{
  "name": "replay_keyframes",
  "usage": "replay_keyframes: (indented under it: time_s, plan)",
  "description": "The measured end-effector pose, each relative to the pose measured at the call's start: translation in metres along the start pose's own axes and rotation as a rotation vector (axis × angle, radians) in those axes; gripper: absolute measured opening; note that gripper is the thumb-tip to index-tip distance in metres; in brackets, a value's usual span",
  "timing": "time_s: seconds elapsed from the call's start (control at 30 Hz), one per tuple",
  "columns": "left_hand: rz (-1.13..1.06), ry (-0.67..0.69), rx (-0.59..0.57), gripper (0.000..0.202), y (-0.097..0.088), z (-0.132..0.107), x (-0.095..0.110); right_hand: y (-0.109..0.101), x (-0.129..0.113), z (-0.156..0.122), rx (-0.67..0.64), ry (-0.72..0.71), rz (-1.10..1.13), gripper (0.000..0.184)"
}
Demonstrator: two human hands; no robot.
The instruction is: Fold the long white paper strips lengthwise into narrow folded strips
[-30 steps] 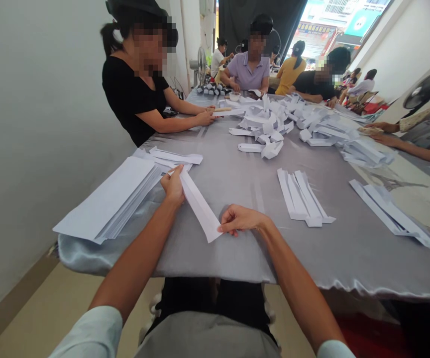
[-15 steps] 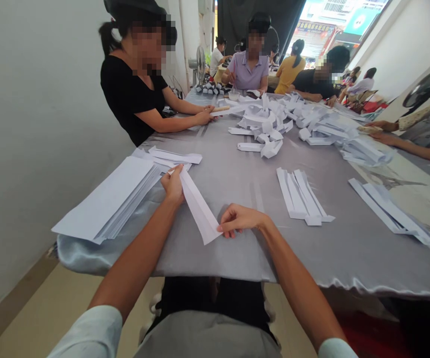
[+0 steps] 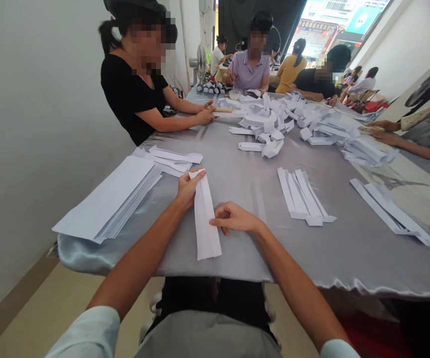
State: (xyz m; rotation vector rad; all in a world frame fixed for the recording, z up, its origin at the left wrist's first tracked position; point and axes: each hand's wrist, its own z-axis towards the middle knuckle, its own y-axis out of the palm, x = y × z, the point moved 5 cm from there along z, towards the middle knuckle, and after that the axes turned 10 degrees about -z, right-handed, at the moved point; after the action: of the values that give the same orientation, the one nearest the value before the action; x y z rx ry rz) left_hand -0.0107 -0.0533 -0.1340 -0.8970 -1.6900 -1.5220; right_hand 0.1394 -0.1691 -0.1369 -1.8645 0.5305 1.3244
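Note:
A folded strip of white paper (image 3: 205, 219) is held above the grey tablecloth, its long side running toward me and a crease along its length. My left hand (image 3: 190, 188) pinches its far end, thumb on top. At the right edge, about two thirds of the way down, my right hand (image 3: 234, 218) grips it between thumb and curled fingers. Left of my left hand lies a stack of white paper sheets (image 3: 106, 194). Just beyond the stack are several folded paper strips (image 3: 175, 158).
Folded strips (image 3: 302, 196) lie to the right, with more strips (image 3: 394, 211) farther right. A heap of folded paper pieces (image 3: 263, 122) covers the table's middle. A person in black (image 3: 136, 94) sits at the left with a wooden stick (image 3: 223, 110). Other people sit around the table.
My left hand has moved right and the paper strip has swung from slanting to nearly straight toward me. My right hand has shifted slightly left, up along the strip's edge.

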Motion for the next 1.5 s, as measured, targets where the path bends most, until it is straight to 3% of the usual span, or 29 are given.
replay_keyframes:
  time_s: [0.13, 0.27, 0.37, 0.53, 0.63, 0.77, 0.9, 1.03, 1.17, 1.23, 1.33, 1.43, 1.5]
  plan:
    - [-0.018, -0.141, -0.094, 0.063, 0.008, -0.006, -0.008, -0.003, 0.002, 0.005, 0.160, -0.007, 0.066, 0.041]
    - [0.007, -0.292, -0.340, 0.071, 0.019, -0.015, -0.014, -0.020, 0.009, 0.005, 0.468, 0.017, 0.225, 0.046]
    - [0.196, -0.258, -0.486, 0.068, 0.022, -0.022, -0.016, -0.033, 0.018, 0.002, 0.644, 0.026, 0.354, 0.051]
    - [0.420, -0.177, -0.692, 0.061, 0.024, -0.028, -0.019, -0.043, 0.025, -0.003, 0.810, 0.045, 0.442, 0.050]
    - [0.424, -0.147, -0.733, 0.061, 0.023, -0.026, -0.019, -0.047, 0.026, -0.005, 0.896, 0.046, 0.440, 0.049]
    - [0.451, -0.117, -0.688, 0.073, 0.018, -0.022, -0.016, -0.060, 0.024, -0.014, 1.001, 0.016, 0.422, 0.044]
    - [0.494, -0.017, -0.612, 0.058, 0.015, -0.019, -0.009, -0.081, 0.024, -0.030, 1.157, -0.046, 0.464, 0.039]
    - [0.434, 0.065, -0.531, 0.043, 0.014, -0.013, -0.007, -0.089, 0.026, -0.031, 1.088, -0.064, 0.498, 0.041]
    - [0.331, 0.058, -0.475, 0.039, 0.011, -0.006, -0.006, -0.088, 0.028, -0.028, 0.989, -0.107, 0.514, 0.037]
    - [0.311, -0.032, -0.492, 0.041, 0.010, -0.007, -0.006, -0.088, 0.029, -0.027, 0.966, -0.123, 0.546, 0.031]
    - [0.283, -0.262, -0.625, 0.045, 0.015, -0.016, -0.008, -0.086, 0.031, -0.026, 0.932, -0.127, 0.594, 0.028]
    - [0.189, -0.481, -0.771, 0.055, 0.021, -0.030, -0.009, -0.081, 0.032, -0.022, 0.854, -0.100, 0.573, 0.032]
    - [0.147, -0.559, -0.798, 0.057, 0.023, -0.037, -0.010, -0.074, 0.031, -0.018, 0.770, -0.086, 0.526, 0.038]
